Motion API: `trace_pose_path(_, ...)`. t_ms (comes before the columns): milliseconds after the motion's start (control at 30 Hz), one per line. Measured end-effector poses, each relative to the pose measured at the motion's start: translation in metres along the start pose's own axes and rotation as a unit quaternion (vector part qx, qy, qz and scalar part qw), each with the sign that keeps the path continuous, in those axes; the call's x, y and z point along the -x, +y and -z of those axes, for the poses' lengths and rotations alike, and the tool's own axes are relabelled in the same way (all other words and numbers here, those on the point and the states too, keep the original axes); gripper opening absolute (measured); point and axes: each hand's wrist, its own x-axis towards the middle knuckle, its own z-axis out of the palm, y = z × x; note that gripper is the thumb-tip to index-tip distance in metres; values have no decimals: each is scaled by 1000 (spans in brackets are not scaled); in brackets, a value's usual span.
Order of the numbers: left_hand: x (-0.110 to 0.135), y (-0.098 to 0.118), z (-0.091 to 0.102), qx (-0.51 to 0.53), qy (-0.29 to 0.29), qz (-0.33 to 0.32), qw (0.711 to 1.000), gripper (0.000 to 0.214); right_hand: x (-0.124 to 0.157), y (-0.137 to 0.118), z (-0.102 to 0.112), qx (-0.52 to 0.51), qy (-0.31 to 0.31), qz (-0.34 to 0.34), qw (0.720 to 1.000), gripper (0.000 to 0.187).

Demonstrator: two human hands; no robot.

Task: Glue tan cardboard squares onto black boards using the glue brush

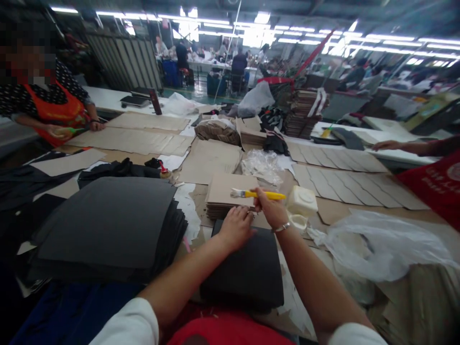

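In the head view, my right hand point(269, 207) is closed around the yellow handle of a paintbrush point(266, 194); its pale bristles point left above a stack of tan cardboard sheets point(230, 189). My left hand point(237, 226) lies palm down, fingers extended, over the far edge of a dark grey stack point(247, 278). Its fingertips reach the near side of the cardboard stack, and its thumb is slightly blurred. Just right of my right hand stands a cream plastic container point(302, 201), with an open-topped tub point(298, 222) in front of it.
A large pile of dark sheets point(108, 225) stands at left. Overlapping tan sheets point(334, 184) and a clear plastic bag point(388, 244) lie at right. A red-tipped glue bottle point(164, 171) stands beyond the dark pile. A co-worker in an orange apron point(64, 112) is at left; another's hand point(386, 145) reaches in from the right.
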Motion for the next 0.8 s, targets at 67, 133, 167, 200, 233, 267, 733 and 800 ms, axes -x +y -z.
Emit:
trace_pose_path(67,-21,-11,-8,-21,-24,45,998,58,-30,0,-34,-35,-37,-29,998,33)
trace_pose_path(133,-32,-19,-16,-31,-66,63,995,62,-55,6,-60,-39,-87,-63,993,24)
trace_pose_path(167,-35,-22,-19,-34,-81,64,994,64,-66,10,-69,-29,-110,-75,991,20)
trace_pose_path(200,-36,-25,-21,-35,-92,65,993,64,-76,14,-76,-14,-127,-83,988,17)
trace_pose_path(233,-36,-26,-23,-35,-97,65,993,66,-85,18,-81,1,-132,-84,988,15)
trace_pose_path(267,-36,-26,-24,-34,-100,64,992,67,-95,22,-84,14,-127,-81,989,14)
trace_pose_path(733,-54,-29,-16,-56,-73,68,993,35,-123,60,13,124,87,-109,982,22)
trace_pose_path(800,-61,-31,-17,-65,-77,81,992,32,-107,61,30,139,93,-101,981,21)
